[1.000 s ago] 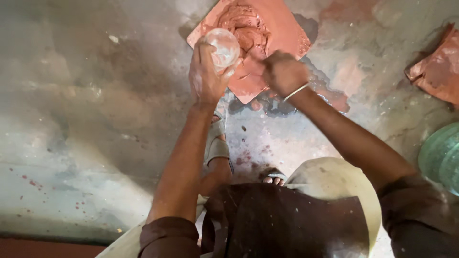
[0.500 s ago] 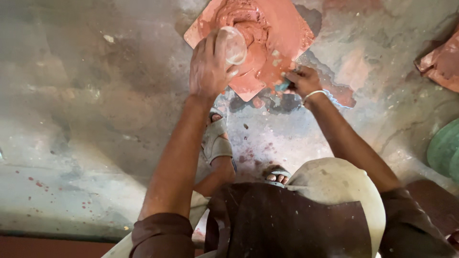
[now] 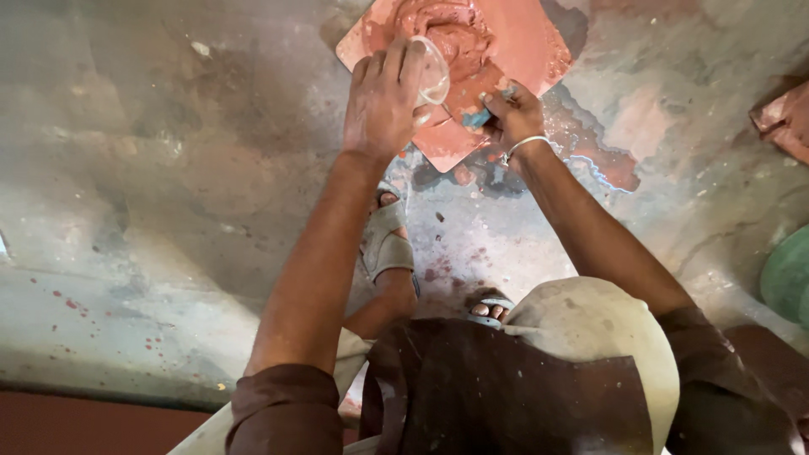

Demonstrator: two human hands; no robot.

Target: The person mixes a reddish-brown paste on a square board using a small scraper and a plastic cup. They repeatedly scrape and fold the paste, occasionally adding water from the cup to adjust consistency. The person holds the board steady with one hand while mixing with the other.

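While the person crouches over the tile (image 3: 522, 42), a square reddish slab lying on the stained concrete floor (image 3: 168, 168), the left hand (image 3: 383, 105) tips a clear plastic cup (image 3: 431, 72) above the tile's near half, its grip closed round the cup's side. The right hand (image 3: 514, 114), at the tile's near corner, pinches a small blue piece (image 3: 476, 118), perhaps a sponge or scraper; what it is cannot be told for certain. A mound of wet red paste (image 3: 447, 34) sits on the tile's middle. Likely hazards: the cup is thin and wet, so a slack grip could let it slip onto the paste; too steep a tilt could send its contents past the tile's edge onto the floor; a hard push at the corner could shift the tile. The sandalled foot (image 3: 388, 244) rests just short of the tile's near corner, within reach of any run-off.
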